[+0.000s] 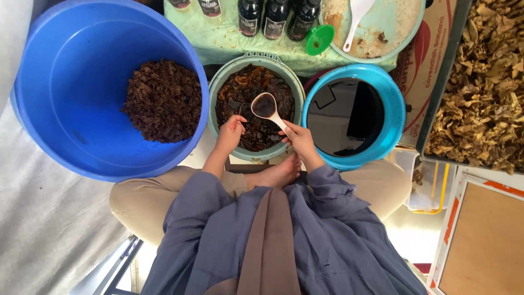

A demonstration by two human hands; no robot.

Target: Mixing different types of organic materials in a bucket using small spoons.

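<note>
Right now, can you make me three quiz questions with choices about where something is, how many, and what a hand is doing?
1. Where is the heap of dark brown leaves?
A. In the big blue tub
B. On the floor
C. On the plate

2. How many dark bottles stand side by side at the top?
A. One
B. Three
C. Six

3. The ladle is:
A. Lying in a box
B. Hanging on a wall
C. Held in the right hand

Answers: 1 A, the heap lies inside the tub. 2 B, three stand together. 3 C, the fingers wrap its handle.
</note>
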